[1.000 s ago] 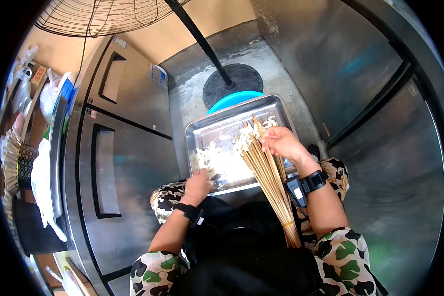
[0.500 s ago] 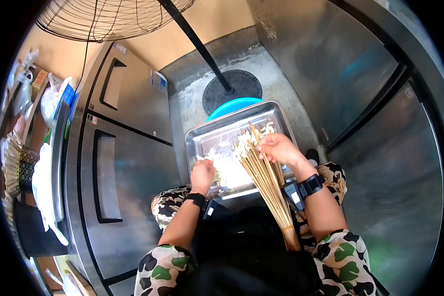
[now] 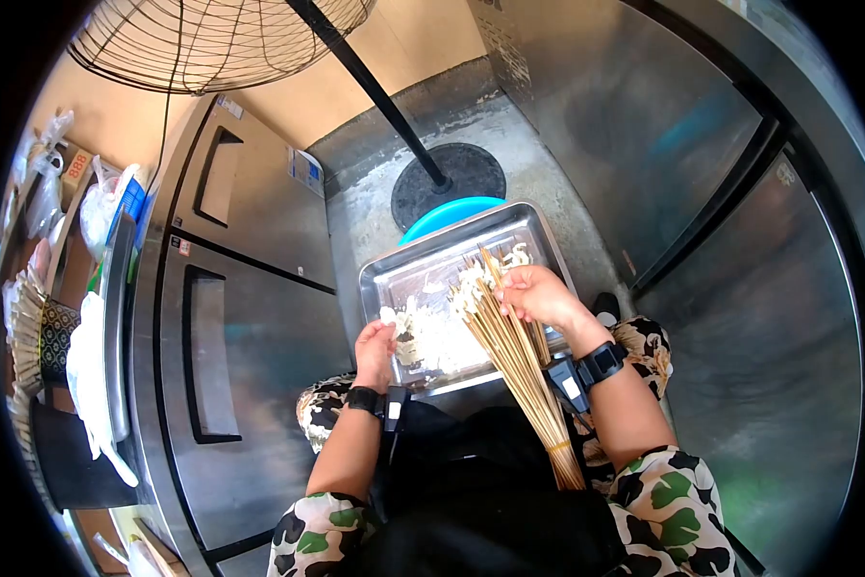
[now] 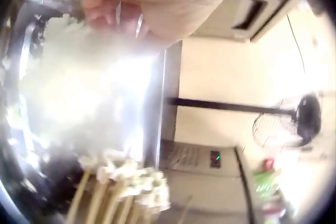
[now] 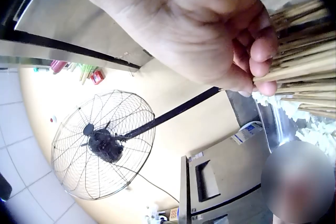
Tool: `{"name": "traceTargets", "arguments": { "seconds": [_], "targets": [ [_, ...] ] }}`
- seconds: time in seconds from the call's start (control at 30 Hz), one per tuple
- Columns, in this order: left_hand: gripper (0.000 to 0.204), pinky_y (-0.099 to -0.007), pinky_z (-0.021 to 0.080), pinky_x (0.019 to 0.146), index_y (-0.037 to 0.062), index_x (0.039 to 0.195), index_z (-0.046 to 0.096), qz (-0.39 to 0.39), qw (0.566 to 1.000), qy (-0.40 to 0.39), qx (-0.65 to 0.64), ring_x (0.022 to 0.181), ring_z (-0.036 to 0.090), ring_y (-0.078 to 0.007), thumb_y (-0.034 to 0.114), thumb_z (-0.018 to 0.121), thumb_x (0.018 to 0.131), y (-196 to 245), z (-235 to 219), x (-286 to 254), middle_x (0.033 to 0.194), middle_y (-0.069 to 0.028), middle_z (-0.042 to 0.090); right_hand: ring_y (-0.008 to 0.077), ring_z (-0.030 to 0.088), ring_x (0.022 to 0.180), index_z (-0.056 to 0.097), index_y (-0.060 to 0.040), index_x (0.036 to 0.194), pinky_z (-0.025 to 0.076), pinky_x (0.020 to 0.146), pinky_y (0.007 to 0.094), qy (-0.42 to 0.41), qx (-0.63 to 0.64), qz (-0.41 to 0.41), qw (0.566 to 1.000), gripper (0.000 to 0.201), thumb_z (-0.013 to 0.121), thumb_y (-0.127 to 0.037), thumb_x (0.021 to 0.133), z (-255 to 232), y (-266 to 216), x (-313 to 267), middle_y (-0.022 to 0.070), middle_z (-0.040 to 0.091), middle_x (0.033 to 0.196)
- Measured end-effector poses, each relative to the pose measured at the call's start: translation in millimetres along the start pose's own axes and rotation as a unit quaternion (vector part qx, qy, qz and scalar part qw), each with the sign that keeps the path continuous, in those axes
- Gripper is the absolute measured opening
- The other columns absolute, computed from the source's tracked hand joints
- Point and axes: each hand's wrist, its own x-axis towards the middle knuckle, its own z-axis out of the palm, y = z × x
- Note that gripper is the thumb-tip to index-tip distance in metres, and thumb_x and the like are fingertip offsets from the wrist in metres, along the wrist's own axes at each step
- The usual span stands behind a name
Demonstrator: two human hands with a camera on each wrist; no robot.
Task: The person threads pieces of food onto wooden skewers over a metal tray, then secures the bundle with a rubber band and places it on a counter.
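A metal tray point(image 3: 538, 219) rests in front of the person, with white pieces point(image 3: 423, 332) spread on its left part. A bundle of thin wooden sticks point(image 3: 524, 385), banded near its lower end, leans over the tray's right side, white pieces at its upper tips. The right hand point(image 3: 540, 296) pinches a stick between thumb and fingers at the bundle's top; the right wrist view shows the pinched stick point(image 5: 294, 69). At the tray's left edge the left hand point(image 3: 376, 352) pinches a small white piece point(image 3: 387, 314) in its fingertips.
Behind the tray are a blue basin point(image 3: 451, 213) and the round base point(image 3: 449, 183) of a standing fan. Steel cabinets flank both sides, the left one point(image 3: 259, 337) close to the left arm. Shelves with bags and a dark pot point(image 3: 76, 462) stand at far left.
The left hand has risen from the white pieces, then shifted left to the tray's edge with a white piece at its fingertips. The right hand has moved slightly left and down.
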Motion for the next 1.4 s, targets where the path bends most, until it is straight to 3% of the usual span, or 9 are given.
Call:
{"name": "traceTargets", "arguments": {
  "seconds": [0.07, 0.2, 0.3, 0.43, 0.53, 0.77, 0.9, 1.17, 1.4],
  "targets": [
    [0.01, -0.0224, 0.048, 0.059, 0.0105, 0.085, 0.056, -0.092, 0.989, -0.01, -0.115, 0.073, 0.059, -0.0135, 0.002, 0.058, 0.082, 10, 0, -5, 0.081, -0.0007, 0.061, 0.005, 0.048, 0.05, 0.058, -0.0075, 0.076, 0.038, 0.045, 0.0183, -0.001, 0.0, 0.003, 1.0, 0.01, 0.058, -0.011, 0.085, 1, 1, 0, 0.0013, 0.06, 0.065],
    [0.013, -0.0247, 0.05, 0.061, 0.0112, 0.088, 0.056, -0.105, 0.986, -0.078, -0.107, 0.076, 0.059, -0.0133, 0.0, 0.058, 0.082, 7, -1, -4, 0.085, -0.001, 0.06, 0.0049, 0.048, 0.051, 0.058, -0.0076, 0.077, 0.038, 0.046, 0.018, -0.003, 0.018, 0.0, 1.0, 0.009, 0.058, -0.011, 0.085, 1, 3, 1, 0.001, 0.06, 0.065],
    [0.013, -0.0235, 0.05, 0.064, 0.0102, 0.088, 0.057, -0.06, 0.996, -0.051, -0.039, 0.076, 0.058, -0.0113, 0.0, 0.06, 0.081, 13, 8, -13, 0.085, -0.0002, 0.061, 0.0048, 0.048, 0.052, 0.058, -0.0075, 0.078, 0.038, 0.047, 0.0179, -0.009, 0.023, -0.005, 1.0, 0.008, 0.059, -0.011, 0.085, 1, 3, 0, 0.0007, 0.06, 0.066],
    [0.005, -0.0203, 0.047, 0.065, 0.0061, 0.086, 0.059, 0.134, 0.989, -0.059, -0.008, 0.075, 0.057, -0.0075, 0.003, 0.061, 0.082, 13, 9, -15, 0.084, 0.0002, 0.063, 0.0047, 0.048, 0.052, 0.059, -0.0074, 0.078, 0.039, 0.048, 0.0177, -0.007, 0.02, -0.007, 1.0, 0.008, 0.059, -0.012, 0.085, 2, 1, 0, 0.0006, 0.06, 0.066],
    [0.003, -0.0207, 0.047, 0.064, 0.0058, 0.086, 0.059, 0.144, 0.988, -0.052, 0.01, 0.078, 0.058, -0.0071, 0.005, 0.061, 0.084, 18, 4, -11, 0.084, -0.0003, 0.063, 0.0046, 0.048, 0.052, 0.059, -0.0072, 0.078, 0.039, 0.048, 0.0177, -0.006, 0.016, -0.012, 1.0, 0.008, 0.059, -0.012, 0.085, 2, 0, -1, 0.0006, 0.06, 0.066],
    [0.016, -0.0229, 0.05, 0.068, 0.0044, 0.102, 0.061, 0.054, 0.992, -0.028, 0.109, 0.084, 0.059, -0.0103, 0.009, 0.057, 0.087, 24, 11, -26, 0.09, -0.0044, 0.064, 0.0065, 0.047, 0.049, 0.057, -0.0054, 0.071, 0.038, 0.045, 0.0201, 0.0, 0.018, -0.006, 1.0, 0.013, 0.057, -0.007, 0.084, 5, -3, -3, 0.0027, 0.059, 0.062],
    [0.02, -0.0302, 0.052, 0.082, 0.0008, 0.106, 0.057, -0.022, 0.995, -0.096, 0.003, 0.091, 0.06, -0.0192, -0.001, 0.05, 0.087, 36, 17, -25, 0.1, -0.0089, 0.061, 0.0056, 0.047, 0.048, 0.059, -0.0055, 0.07, 0.038, 0.044, 0.0194, -0.028, 0.009, 0.011, 1.0, 0.016, 0.057, -0.009, 0.085, 6, 2, -2, 0.0016, 0.06, 0.062],
    [0.021, -0.0349, 0.049, 0.089, 0.0007, 0.108, 0.055, -0.006, 0.975, -0.174, -0.138, 0.099, 0.059, -0.0252, 0.001, 0.05, 0.088, 79, 93, -13, 0.108, -0.0128, 0.059, 0.0038, 0.045, 0.045, 0.062, -0.0061, 0.073, 0.036, 0.042, 0.0181, -0.073, 0.074, 0.01, 0.995, 0.016, 0.06, -0.015, 0.085, 6, -3, -6, 0.0008, 0.061, 0.062],
    [0.02, -0.0327, 0.051, 0.084, 0.0018, 0.107, 0.057, 0.013, 0.973, -0.192, -0.125, 0.096, 0.06, -0.0209, 0.003, 0.051, 0.088, 87, 143, -7, 0.107, -0.0105, 0.06, 0.0025, 0.045, 0.047, 0.064, -0.0057, 0.079, 0.036, 0.043, 0.0163, -0.096, 0.093, 0.003, 0.991, 0.015, 0.058, -0.017, 0.087, 4, -9, -10, 0.0, 0.061, 0.064]
  ]
}}
